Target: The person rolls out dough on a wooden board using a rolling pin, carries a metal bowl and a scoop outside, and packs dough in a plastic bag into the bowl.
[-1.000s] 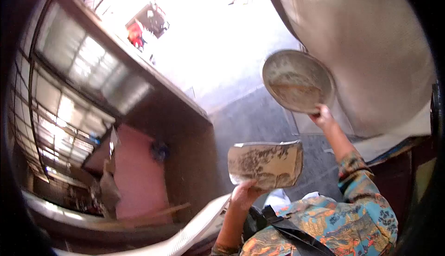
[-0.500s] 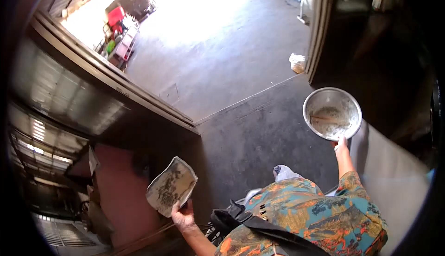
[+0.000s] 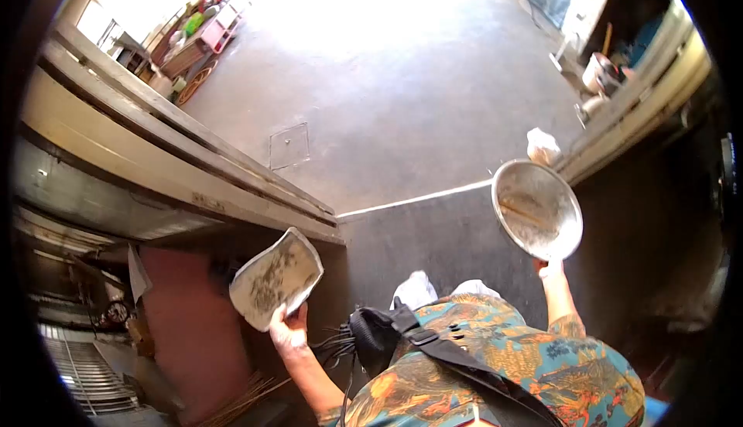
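My left hand (image 3: 290,329) is closed on the near edge of a shallow, pale rectangular tray (image 3: 302,272). Dark specks or residue are spread over the tray's inner surface. On the other side, my right hand (image 3: 551,269) grips the lower rim of a round metal bowl (image 3: 567,209), its inside tilted toward me. A thin brownish stick-like piece (image 3: 523,215) lies in the bowl, along with whitish residue. Both vessels are held up off the floor, well apart. Most of the right hand's fingers are hidden behind the bowl.
A doorway with a pale threshold line (image 3: 426,198) lies ahead. Its wooden frame (image 3: 193,145) runs along the left. A white plastic bag (image 3: 542,145) sits by the right doorpost. Beyond are a pink cart (image 3: 219,29) and a bucket (image 3: 596,73). A reddish board (image 3: 190,326) stands lower left.
I am closer to the doorway, with the threshold nearer and more of the right side beyond it showing. Both hands still hold the tray and bowl; the bowl is tilted more.
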`<state>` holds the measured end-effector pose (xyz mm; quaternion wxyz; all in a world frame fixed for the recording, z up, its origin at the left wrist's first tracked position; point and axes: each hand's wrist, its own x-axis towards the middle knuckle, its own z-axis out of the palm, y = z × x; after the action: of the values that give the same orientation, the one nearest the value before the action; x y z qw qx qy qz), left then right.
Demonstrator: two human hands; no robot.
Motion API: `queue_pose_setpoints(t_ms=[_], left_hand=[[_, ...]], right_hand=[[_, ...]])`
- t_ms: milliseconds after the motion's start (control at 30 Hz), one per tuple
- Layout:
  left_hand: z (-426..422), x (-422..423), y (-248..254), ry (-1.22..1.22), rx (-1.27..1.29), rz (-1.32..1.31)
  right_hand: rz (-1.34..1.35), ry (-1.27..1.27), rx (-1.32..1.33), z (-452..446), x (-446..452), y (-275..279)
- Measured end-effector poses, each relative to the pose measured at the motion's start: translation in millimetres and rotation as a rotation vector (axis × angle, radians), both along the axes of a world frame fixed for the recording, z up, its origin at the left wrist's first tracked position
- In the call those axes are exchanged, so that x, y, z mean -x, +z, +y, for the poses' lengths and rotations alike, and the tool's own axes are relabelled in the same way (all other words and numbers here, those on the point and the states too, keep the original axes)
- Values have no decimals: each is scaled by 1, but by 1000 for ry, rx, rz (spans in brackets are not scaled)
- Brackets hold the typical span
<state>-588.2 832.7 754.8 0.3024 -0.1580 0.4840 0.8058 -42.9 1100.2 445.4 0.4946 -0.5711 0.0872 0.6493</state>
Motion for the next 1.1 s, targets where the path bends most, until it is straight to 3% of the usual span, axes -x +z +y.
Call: queue_pose_setpoints(t_ms=[133,267,333,400,500,600,733,900,1000,1033,1067,1100], left_hand=[[81,47,63,-212,-59,9],[100,40,76,-320,-130,44],[93,42,71,-339,-194,24],[92,38,69,-318,-213,22],[83,11,89,-182,-207,5],[48,4,71,-120,-196,43],[1,11,68,18,-167,78],[-49,26,63,125,-133,160],[-78,15,58,206,-119,259],[-84,21,51,216,-135,258],[-92,36,42,248,-102,210],[-87,53,41,240,-114,180]], right_hand=[[30,26,-26,-8,29,74],[-159,37,-93,-20,82,134],[-33,56,-110,-17,61,106],[-101,163,-120,-3,53,96],[-124,227,-149,33,81,127],[-83,253,-109,68,93,85],[-70,351,-108,95,110,99],[25,348,-185,88,131,148],[98,356,-123,70,102,140],[141,288,-143,62,100,120],[155,379,-134,59,84,88],[5,269,-62,64,107,106]])
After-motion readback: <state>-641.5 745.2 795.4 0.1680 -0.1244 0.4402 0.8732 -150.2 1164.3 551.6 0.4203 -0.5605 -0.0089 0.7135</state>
